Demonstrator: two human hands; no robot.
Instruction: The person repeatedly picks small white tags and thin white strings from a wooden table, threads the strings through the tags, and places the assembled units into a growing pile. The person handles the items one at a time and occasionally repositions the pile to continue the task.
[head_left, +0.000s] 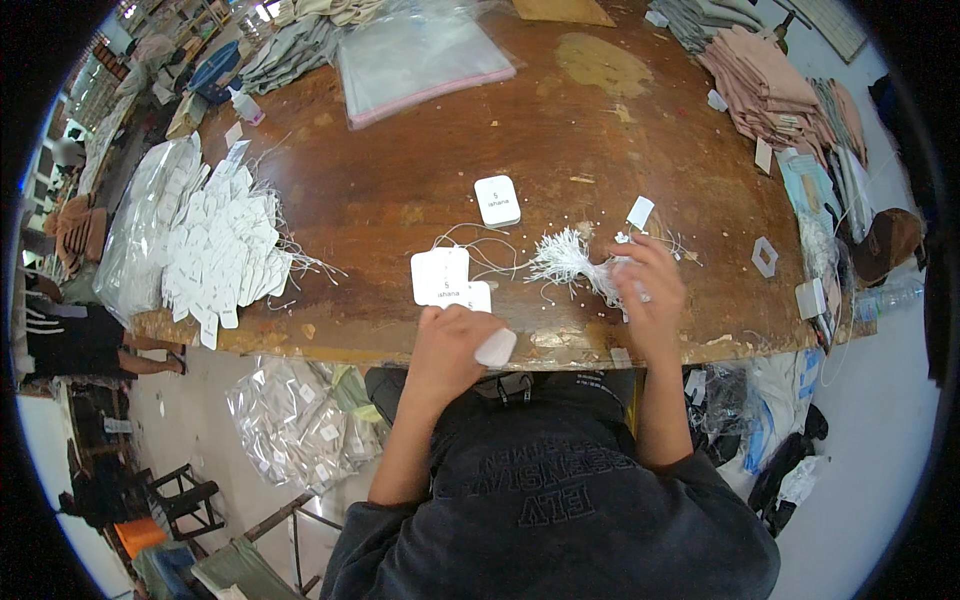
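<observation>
My left hand (447, 352) is closed round a small stack of white card tags (495, 348) at the table's near edge. Just beyond its fingers lie more white printed tags (440, 275), with thin looped strings trailing to the right. My right hand (652, 292) has its fingers curled on the end of a bunch of white tag strings (572, 258); the fingertips are partly hidden. Farther back, a neat stack of rounded square tags (497, 201) sits by itself. A loose white tag (640, 211) lies just beyond my right hand.
A large heap of strung white tags (225, 235) covers the table's left side, beside a clear plastic bag (150, 225). Clear plastic sleeves (420, 65) lie at the back. Folded pink garments (768, 90) are piled at the far right. Bagged items (300, 425) rest below the table at left.
</observation>
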